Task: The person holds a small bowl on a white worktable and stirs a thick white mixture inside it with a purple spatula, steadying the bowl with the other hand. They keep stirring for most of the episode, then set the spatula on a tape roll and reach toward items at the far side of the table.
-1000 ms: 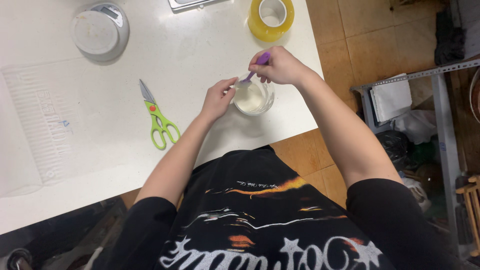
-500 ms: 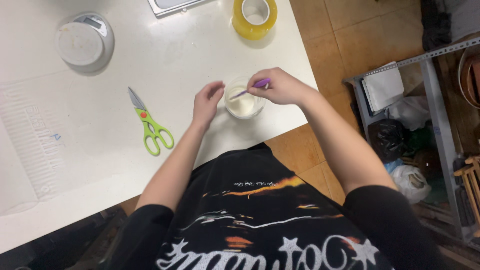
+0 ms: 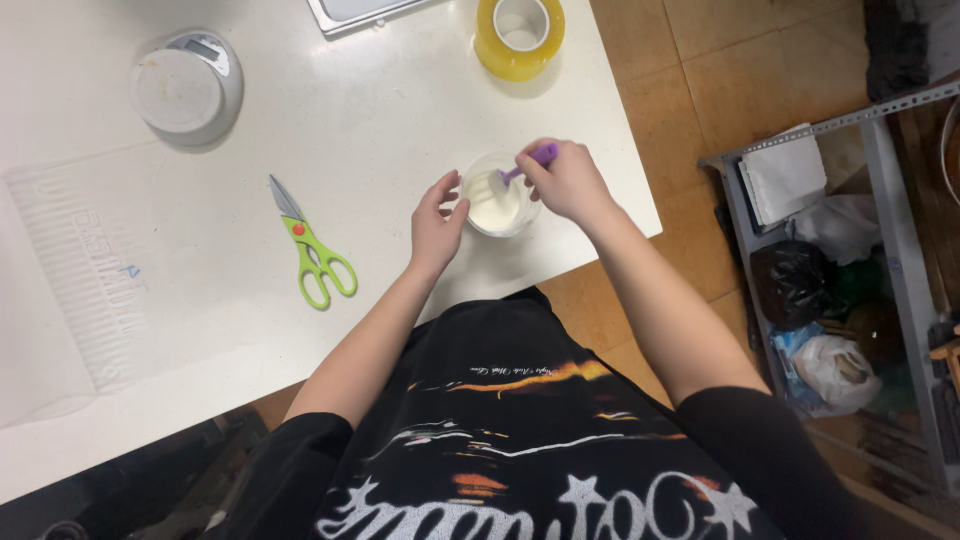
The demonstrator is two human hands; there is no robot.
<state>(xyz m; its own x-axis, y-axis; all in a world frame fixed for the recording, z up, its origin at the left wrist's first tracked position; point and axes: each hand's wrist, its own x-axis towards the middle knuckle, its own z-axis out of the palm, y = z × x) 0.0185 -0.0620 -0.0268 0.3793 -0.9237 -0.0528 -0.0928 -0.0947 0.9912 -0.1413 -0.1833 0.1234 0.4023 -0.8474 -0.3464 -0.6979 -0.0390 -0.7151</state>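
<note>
bracing the cup (image 3: 497, 207) with the left hand (image 3: 437, 222) so it sits steady; right hand (image 3: 566, 182) grip pinched shut on the spoon (image 3: 522, 172) dipped inside.

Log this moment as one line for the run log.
left hand: steadies small cup | right hand: holds purple spoon in cup's white contents | nearby: green scissors, tape roll, kitchen scale

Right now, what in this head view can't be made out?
- Purple utensil: handle end hidden in the right hand.
- Small cup: its pale contents unidentifiable; near wall behind the left hand.
- Tray: cut by the top edge.
- Scale: display too small.
</note>
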